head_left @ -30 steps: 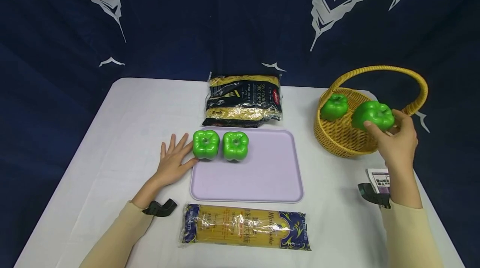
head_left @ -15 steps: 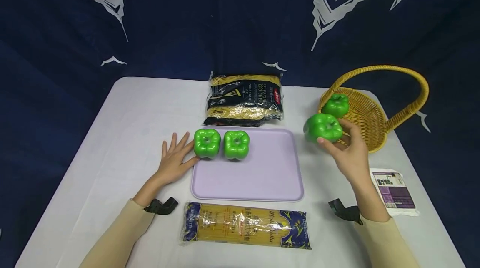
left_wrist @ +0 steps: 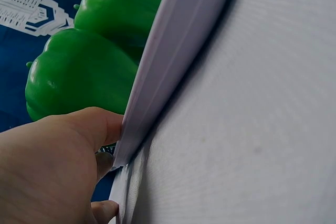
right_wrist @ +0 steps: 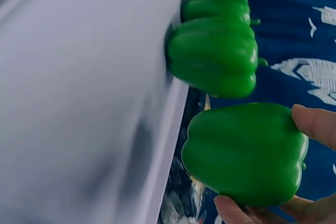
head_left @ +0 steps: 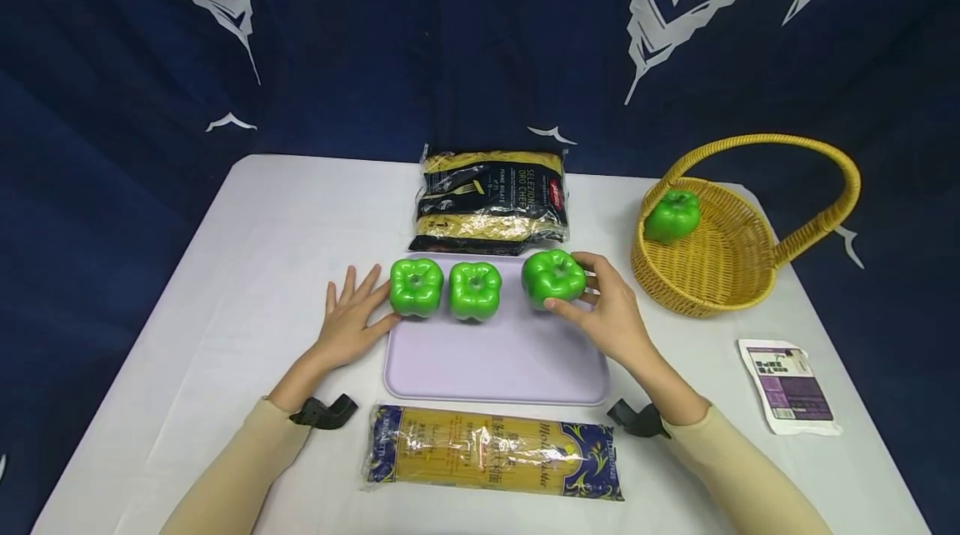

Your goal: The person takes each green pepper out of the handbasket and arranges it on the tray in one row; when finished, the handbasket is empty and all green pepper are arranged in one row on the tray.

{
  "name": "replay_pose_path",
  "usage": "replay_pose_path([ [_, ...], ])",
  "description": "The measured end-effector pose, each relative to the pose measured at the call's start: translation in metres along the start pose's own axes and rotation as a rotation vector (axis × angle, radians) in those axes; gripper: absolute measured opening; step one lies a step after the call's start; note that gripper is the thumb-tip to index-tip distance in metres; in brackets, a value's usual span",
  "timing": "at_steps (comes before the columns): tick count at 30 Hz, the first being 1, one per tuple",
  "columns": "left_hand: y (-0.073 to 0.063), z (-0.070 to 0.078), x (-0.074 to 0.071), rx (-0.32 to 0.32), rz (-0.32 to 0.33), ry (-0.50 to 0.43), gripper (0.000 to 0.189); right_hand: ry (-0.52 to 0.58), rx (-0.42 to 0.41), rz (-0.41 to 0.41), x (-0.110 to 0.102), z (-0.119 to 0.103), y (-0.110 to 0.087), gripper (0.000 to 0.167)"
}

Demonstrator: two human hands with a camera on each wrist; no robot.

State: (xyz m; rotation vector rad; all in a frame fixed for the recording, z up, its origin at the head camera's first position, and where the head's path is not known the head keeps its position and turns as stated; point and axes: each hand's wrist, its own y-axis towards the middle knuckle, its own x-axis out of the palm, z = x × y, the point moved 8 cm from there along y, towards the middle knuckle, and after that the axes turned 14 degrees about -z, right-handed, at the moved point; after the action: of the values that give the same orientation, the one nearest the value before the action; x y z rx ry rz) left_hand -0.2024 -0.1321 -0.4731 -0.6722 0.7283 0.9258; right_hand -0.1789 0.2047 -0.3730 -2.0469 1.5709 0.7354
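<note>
A green bell pepper (head_left: 553,278) is gripped between the thumb and fingers of my right hand (head_left: 613,310), over the right part of the lilac tray (head_left: 495,364). In the right wrist view this held bell pepper (right_wrist: 244,153) appears raised off the tray. Two more green bell peppers, one on the left (head_left: 416,287) and one beside it (head_left: 475,290), stand upright along the tray's far side. My left hand (head_left: 348,322) lies with fingers spread at the tray's left edge. In the left wrist view its thumb (left_wrist: 105,124) touches the tray rim.
At the right back stands a yellow wicker basket (head_left: 720,268) with one green bell pepper (head_left: 673,217) inside and a tall handle. A bag of penne (head_left: 491,202) lies behind the tray, a spaghetti pack (head_left: 495,452) in front. A white-and-purple packet (head_left: 791,389) lies at right.
My right hand has carried the bell pepper from above the basket leftward to over the tray. The white-and-purple packet is uncovered. My left hand has stayed in place.
</note>
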Motion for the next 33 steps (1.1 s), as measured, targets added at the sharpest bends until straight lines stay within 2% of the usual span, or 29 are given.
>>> replay_pose_path([
  [14,0.0,0.0,0.0,-0.002,-0.002,-0.003,0.064,-0.037,0.001,-0.097,0.027,0.0,0.012,0.074],
  [23,0.0,0.001,0.0,-0.005,-0.005,-0.003,0.064,0.001,0.031,-0.139,0.034,0.003,0.014,0.076],
  [33,0.0,0.0,0.0,-0.004,-0.001,0.004,0.064,-0.02,0.029,-0.161,0.034,0.003,0.012,0.075],
])
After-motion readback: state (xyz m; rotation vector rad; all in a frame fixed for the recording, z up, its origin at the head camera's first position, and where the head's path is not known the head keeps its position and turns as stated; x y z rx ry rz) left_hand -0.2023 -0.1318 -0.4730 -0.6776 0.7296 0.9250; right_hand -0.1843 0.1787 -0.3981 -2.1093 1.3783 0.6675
